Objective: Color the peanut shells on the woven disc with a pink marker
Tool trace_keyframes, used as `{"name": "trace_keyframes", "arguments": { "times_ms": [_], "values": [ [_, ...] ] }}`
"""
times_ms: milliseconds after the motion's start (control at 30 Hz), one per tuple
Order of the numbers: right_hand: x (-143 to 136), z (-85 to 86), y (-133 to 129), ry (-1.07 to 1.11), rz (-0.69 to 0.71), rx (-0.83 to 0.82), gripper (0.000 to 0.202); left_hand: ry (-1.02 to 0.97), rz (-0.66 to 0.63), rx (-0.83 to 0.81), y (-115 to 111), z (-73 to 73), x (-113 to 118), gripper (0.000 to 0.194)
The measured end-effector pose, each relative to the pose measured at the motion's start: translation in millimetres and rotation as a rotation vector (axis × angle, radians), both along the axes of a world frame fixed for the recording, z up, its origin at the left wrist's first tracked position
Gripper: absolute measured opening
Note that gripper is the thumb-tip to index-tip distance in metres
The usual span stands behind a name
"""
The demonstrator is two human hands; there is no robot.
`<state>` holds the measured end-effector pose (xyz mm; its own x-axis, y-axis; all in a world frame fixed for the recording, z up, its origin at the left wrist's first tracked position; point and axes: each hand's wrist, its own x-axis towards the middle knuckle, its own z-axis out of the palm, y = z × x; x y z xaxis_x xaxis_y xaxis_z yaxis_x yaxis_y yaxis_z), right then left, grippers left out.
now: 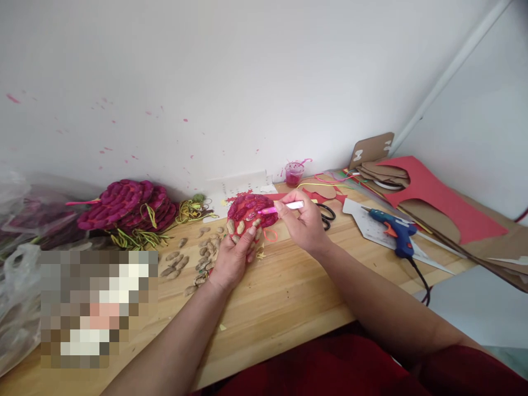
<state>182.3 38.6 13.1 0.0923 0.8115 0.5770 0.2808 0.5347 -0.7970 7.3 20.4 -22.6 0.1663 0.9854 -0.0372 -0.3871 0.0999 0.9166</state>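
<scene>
My left hand (237, 256) grips the near edge of a peanut-covered red disc (249, 212), thumb on top. Most peanuts on the disc are painted magenta; those at its near side are still plain tan. Between the thumb and fingers of my right hand (303, 223) is a paintbrush (292, 206) with a white handle and a pink tip. That tip touches, or nearly touches, the peanuts at the disc's middle. Loose peanuts (210, 247) lie on the wooden table left of the disc. Black-handled scissors (328, 214) are partly hidden behind my right hand.
A stack of magenta peanut discs (127, 203) with yellow-green cords sits at left beside plastic bags (18, 286). A cup of magenta paint (294, 173) stands by the wall. Right lie a blue glue gun (394, 228) with its cord, red card (445, 203) and cardboard (373, 148).
</scene>
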Motion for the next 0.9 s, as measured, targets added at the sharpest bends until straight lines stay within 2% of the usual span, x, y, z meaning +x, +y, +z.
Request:
{"name": "trace_keyframes", "arguments": {
  "times_ms": [133,233,333,433,533,633,900],
  "values": [
    [5.8,-1.1,4.8,0.037,0.011,-0.004,0.027,0.001,0.024,-0.002,2.3,-1.5,0.6,0.043],
    [21.0,5.4,18.7,0.091,-0.11,-0.019,0.029,-0.013,0.034,-0.03,3.7,-0.8,1.7,0.047],
    [46.5,23.6,43.9,0.082,-0.275,0.017,0.03,-0.024,0.038,-0.046,4.6,-0.2,2.2,0.048],
    [72.9,46.0,75.8,-0.157,-0.474,-0.026,0.025,-0.011,0.035,-0.044,5.0,-0.9,2.3,0.047],
    [88.3,59.8,106.0,-0.505,-0.623,-0.261,0.025,0.0,0.032,-0.039,5.5,-2.9,2.2,0.046],
    [90.4,59.9,128.2,-0.732,-0.63,-0.429,0.028,-0.012,0.02,-0.032,6.5,-6.5,1.6,0.044],
    [83.6,41.4,154.0,-0.883,-0.574,-0.523,0.027,-0.021,0.019,-0.042,9.1,-14.0,-0.2,0.044]
  ]
}}
